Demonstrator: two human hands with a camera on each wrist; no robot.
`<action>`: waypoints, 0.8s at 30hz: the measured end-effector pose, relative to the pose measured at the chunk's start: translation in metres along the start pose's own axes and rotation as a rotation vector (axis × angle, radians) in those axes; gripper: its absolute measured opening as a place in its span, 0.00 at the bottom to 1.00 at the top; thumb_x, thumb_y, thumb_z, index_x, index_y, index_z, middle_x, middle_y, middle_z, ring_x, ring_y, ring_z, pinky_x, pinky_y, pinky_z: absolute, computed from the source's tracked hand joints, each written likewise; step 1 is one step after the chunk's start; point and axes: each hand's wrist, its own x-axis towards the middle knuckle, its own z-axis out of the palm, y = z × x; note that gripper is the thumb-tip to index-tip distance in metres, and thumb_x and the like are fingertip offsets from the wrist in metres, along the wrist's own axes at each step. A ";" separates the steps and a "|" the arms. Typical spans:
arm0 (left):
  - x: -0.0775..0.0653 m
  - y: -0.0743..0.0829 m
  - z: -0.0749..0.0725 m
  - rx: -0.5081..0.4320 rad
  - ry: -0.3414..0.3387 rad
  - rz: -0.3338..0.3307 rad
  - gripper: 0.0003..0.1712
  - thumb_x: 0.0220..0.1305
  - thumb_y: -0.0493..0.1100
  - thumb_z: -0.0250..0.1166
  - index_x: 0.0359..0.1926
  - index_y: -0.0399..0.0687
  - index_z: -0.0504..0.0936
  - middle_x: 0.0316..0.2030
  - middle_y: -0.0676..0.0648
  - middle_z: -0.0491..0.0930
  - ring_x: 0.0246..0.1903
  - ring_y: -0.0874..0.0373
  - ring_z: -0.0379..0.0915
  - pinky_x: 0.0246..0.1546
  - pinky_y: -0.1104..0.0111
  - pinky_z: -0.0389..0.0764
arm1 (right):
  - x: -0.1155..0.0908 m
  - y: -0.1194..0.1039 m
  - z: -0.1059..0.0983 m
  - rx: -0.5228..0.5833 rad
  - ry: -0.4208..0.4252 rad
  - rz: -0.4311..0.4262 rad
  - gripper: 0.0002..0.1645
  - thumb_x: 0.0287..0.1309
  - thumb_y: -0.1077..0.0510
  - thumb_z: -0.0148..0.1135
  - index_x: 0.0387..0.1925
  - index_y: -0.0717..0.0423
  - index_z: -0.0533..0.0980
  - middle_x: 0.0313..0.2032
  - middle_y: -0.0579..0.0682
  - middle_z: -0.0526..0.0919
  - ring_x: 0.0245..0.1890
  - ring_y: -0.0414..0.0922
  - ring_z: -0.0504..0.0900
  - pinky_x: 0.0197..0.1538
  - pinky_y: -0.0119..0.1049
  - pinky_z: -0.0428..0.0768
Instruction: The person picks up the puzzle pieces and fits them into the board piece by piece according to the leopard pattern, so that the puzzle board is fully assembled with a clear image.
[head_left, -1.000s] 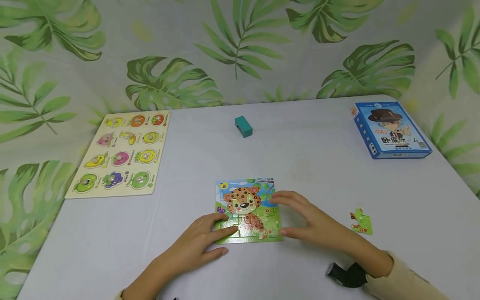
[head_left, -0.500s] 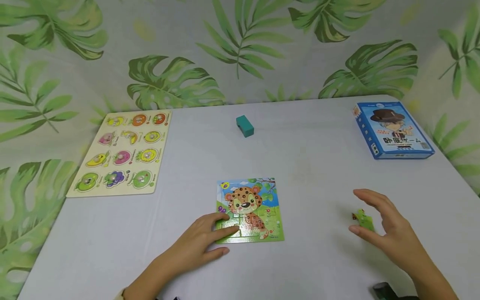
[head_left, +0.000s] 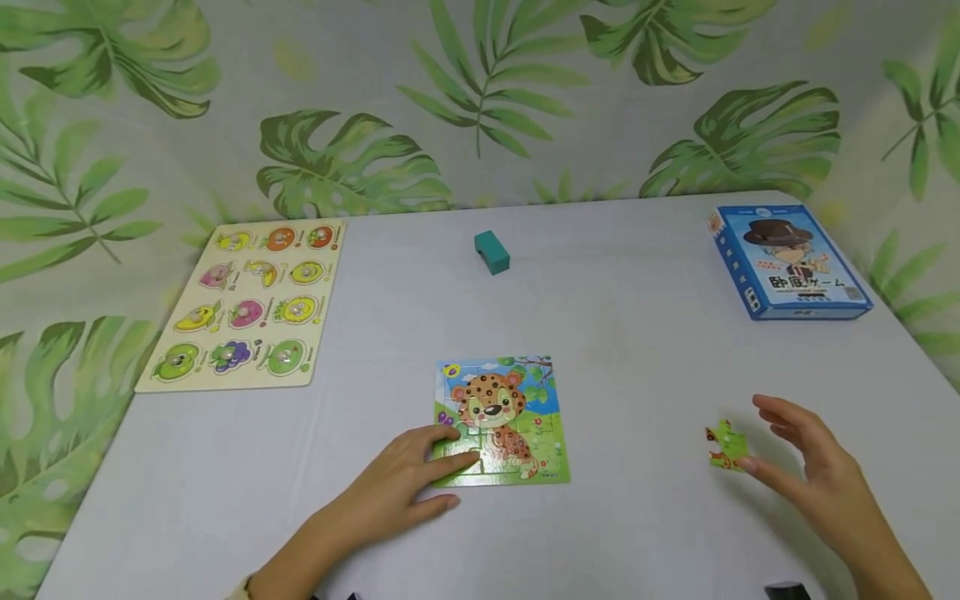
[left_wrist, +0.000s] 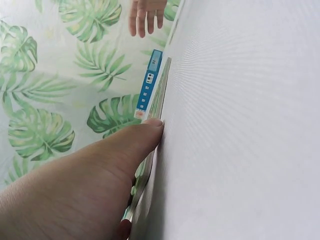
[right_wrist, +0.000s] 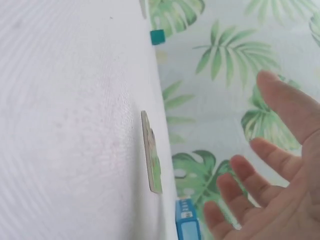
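A leopard jigsaw puzzle (head_left: 517, 417) lies flat near the middle of the table. My left hand (head_left: 397, 479) rests on its lower left part with fingers spread; the left wrist view shows the thumb (left_wrist: 132, 142) beside the puzzle's edge. To the right, a loose green puzzle piece (head_left: 729, 446) lies on the table, and the right wrist view shows this piece (right_wrist: 151, 152) edge-on. My right hand (head_left: 825, 483) hovers just right of it, thumb and fingers apart, the thumb tip overlapping the piece's edge in the head view. Nothing sits between those fingers.
A wooden fruit peg board (head_left: 247, 312) lies at the back left. A small teal block (head_left: 492, 252) sits at the back middle. At the back right is a blue game box (head_left: 795, 262). A leaf-patterned cloth (head_left: 360, 92) hangs behind the table.
My right hand has left the puzzle's right edge and moved right to the loose piece, then slightly further right of it. The left hand stays on the puzzle.
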 end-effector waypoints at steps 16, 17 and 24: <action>0.000 -0.002 -0.001 0.016 0.010 0.029 0.28 0.58 0.55 0.60 0.60 0.59 0.70 0.57 0.46 0.64 0.57 0.52 0.57 0.56 0.58 0.60 | 0.000 0.026 0.001 -0.165 -0.182 0.064 0.42 0.45 0.57 0.69 0.61 0.60 0.61 0.54 0.58 0.65 0.49 0.20 0.55 0.45 0.08 0.50; 0.000 -0.002 -0.001 0.015 0.009 0.028 0.28 0.58 0.55 0.59 0.60 0.59 0.70 0.57 0.46 0.64 0.57 0.52 0.57 0.56 0.58 0.60 | 0.000 0.027 0.000 -0.175 -0.188 0.063 0.42 0.45 0.57 0.69 0.61 0.61 0.61 0.54 0.61 0.65 0.51 0.21 0.55 0.45 0.08 0.49; 0.001 -0.002 -0.001 0.006 0.007 0.027 0.28 0.58 0.54 0.60 0.60 0.59 0.70 0.57 0.46 0.64 0.57 0.52 0.57 0.56 0.57 0.60 | 0.001 0.034 0.002 -0.241 -0.198 -0.002 0.38 0.44 0.61 0.69 0.58 0.63 0.64 0.52 0.62 0.68 0.57 0.24 0.52 0.56 0.15 0.46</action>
